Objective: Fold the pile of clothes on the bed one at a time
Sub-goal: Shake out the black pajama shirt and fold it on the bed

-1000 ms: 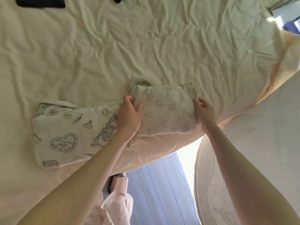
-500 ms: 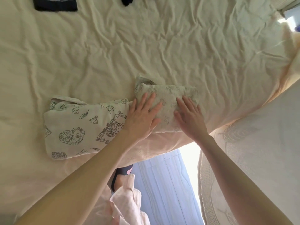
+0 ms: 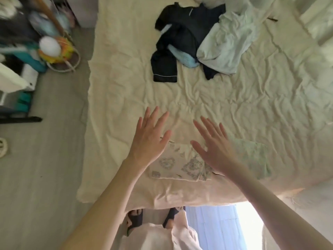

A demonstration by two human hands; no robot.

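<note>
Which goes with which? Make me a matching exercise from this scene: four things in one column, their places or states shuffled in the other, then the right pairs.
1. left hand
2. printed cloth
3. dark garment
4. basket

A. on the floor beside the bed
B. folded, near the bed's front edge
C. open, fingers spread
D. in the pile at the far end of the bed

Pairs: 1-C, 2-B, 3-D, 4-A

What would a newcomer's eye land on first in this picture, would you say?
Two open hands, the left hand and right hand, spread in the foreground above a folded printed garment at the near edge of the cream bed. Farther back lies the unfolded pile of dark and pale clothes.
</note>
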